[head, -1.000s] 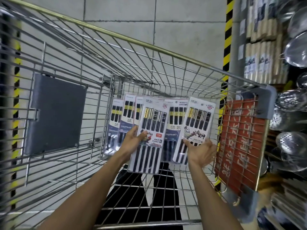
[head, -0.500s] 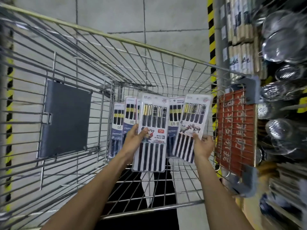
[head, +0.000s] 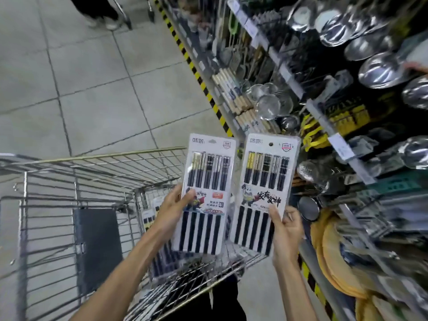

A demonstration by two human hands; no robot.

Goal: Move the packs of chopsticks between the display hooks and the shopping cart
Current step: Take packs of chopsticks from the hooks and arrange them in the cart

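Both hands are up over the near right corner of the shopping cart (head: pixel 115 155), each clamped on its own pack. The left hand (head: pixel 172 210) has its thumb laid across the front of the left pack of chopsticks (head: pixel 207 179) and its fingers tucked behind. The right hand (head: pixel 287 230) pinches the lower right edge of the right pack of chopsticks (head: pixel 266 181). At far left the cart is a basket of thin, shiny steel wire with a brass-coloured top rail. A flat, matt grey rectangular panel (head: pixel 97 246) hangs on its inner wire wall. Just right of that panel, behind the wire and low in the cart, stand more packs of chopsticks (head: pixel 149 218), partly hidden by the left forearm. The two held packs are upright and side by side, near each other but apart. Each is a tall white card with rounded corners under glossy clear plastic, holding five pairs of dark, slim sticks with gold, black and silver tops. The floor (head: pixel 92 89) beyond is large, smooth grey tile. A yellow-and-black striped strip (head: pixel 199 77) edges the shelf base, and to the right hang blurred polished steel ladles (head: pixel 379 70) and mesh strainers (head: pixel 268 105).
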